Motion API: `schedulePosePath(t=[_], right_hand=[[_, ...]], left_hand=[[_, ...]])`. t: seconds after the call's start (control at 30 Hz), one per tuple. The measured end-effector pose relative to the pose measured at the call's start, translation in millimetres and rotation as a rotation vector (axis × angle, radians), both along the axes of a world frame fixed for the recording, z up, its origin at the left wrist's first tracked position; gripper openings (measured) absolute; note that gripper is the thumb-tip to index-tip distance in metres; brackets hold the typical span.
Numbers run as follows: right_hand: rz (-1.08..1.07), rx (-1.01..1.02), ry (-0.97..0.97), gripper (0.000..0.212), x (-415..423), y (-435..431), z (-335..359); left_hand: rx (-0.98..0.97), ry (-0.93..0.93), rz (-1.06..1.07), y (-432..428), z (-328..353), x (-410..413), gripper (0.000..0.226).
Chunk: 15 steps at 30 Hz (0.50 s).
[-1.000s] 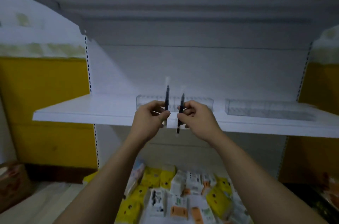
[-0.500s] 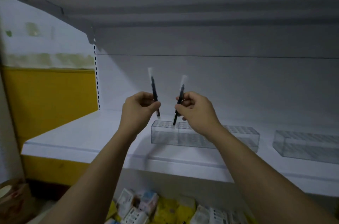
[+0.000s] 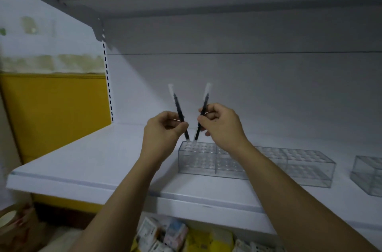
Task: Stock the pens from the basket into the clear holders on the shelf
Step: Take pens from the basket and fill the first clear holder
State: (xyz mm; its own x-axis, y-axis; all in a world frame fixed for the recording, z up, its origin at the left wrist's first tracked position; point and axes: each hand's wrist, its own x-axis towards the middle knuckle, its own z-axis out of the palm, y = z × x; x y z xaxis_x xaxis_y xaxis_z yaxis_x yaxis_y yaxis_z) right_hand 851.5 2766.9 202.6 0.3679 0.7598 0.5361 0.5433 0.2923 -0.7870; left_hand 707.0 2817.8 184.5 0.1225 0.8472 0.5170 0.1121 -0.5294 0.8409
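Dim overall, with a cold blue-grey cast. The brightest patch is a wedge on the back panel [image 3: 132, 86] toward 10 o'clock, fading into shade toward 3 o'clock. The upper shelf [image 3: 227, 4] at 12 o'clock is the darkest area (its underside gets almost no light). The left hand [image 3: 163, 132] and right hand [image 3: 223, 127] look soft-edged, and the clear caps of the left pen [image 3: 178, 107] and right pen [image 3: 204, 104] smear into the panel. Faint glints mark the clear holder [image 3: 299, 165]. The shelf [image 3: 93, 161] edge bows toward 7 o'clock, and the packets [image 3: 171, 233] at 6 o'clock are blurred.

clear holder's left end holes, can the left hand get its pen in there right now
Probably yes: the left hand pinches its pen, lower end just above the clear holder; those holes look empty.
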Motion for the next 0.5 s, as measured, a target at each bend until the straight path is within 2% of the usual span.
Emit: schedulePosePath(t=[0.13, 0.23, 0.33, 0.5], right_hand=[[-0.009, -0.065, -0.008, 0.010, 2.6, -2.7, -3.1], [0.014, -0.164, -0.161, 0.008, -0.2, -6.1, -5.2], [0.002, -0.205, -0.284, 0.009, -2.8, -8.1, -6.8], [-0.015, -0.218, -0.314, 0.007, -3.7, -10.7, -7.5]], left_hand=[[-0.003, 0.108, -0.028, -2.9, -2.2, 5.3, 0.014], [-0.027, 0.182, -0.038, -0.1, -9.8, 7.2, 0.012], [-0.047, 0.140, -0.066, 2.3, -19.1, 5.7, 0.012], [-0.159, 0.003, -0.170, 2.4, -25.3, 7.7, 0.010]])
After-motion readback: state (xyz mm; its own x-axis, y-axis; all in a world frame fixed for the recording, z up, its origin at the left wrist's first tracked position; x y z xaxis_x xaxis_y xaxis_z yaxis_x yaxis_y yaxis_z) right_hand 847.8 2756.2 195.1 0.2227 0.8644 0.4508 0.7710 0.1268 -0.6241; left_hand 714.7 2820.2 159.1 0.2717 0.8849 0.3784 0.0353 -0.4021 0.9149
